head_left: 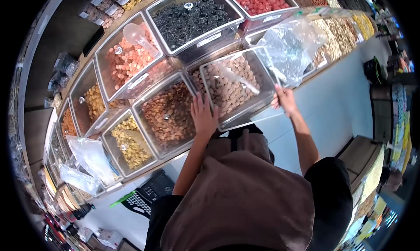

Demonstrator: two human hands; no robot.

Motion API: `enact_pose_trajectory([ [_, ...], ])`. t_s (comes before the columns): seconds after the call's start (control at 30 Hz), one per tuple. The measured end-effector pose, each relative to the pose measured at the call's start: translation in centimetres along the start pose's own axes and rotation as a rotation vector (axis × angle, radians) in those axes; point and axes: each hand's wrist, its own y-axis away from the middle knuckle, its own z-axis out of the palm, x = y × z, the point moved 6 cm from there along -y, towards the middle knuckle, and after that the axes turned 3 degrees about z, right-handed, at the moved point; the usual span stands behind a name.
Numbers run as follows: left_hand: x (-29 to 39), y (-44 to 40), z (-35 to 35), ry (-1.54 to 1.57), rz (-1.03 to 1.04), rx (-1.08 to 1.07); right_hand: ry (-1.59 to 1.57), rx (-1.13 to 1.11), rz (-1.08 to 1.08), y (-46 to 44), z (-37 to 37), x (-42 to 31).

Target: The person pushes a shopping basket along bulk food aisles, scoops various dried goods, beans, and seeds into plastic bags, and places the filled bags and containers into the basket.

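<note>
A shop floor of pale tiles lies right of a counter of clear bins. One person wears one brown apron. One bin of black pieces stands far; one clear lid tilts over one bin of tan pieces. The right hand pinches its right edge; the left hand, fingers loosely spread, overlaps its left edge. One scoop shows through it.
</note>
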Motion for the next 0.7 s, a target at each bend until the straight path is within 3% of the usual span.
enact_pose_trajectory([
  [0.07,0.3,1.6,0.6,-0.118,-0.078,-0.024,-0.05,-0.083,-0.025,-2.0,0.9,1.7],
  [0.13,0.7,0.4,-1.2,0.094,-0.063,0.036,-0.058,-0.123,-0.024,-2.7,2.1,0.5],
  [0.23,0.3,0.3,-0.8,0.017,-0.086,0.042,0.066,-0.232,-0.017,-5.9,4.0,-1.2],
  [0.47,1.3,0.6,-0.5,-0.188,-0.118,0.056,0.073,-0.215,-0.012,-8.8,4.2,-1.6],
  [0.7,0.4,0.4,0.3,-0.198,-0.133,0.06,0.067,-0.12,-0.071,-7.0,3.1,-1.5],
])
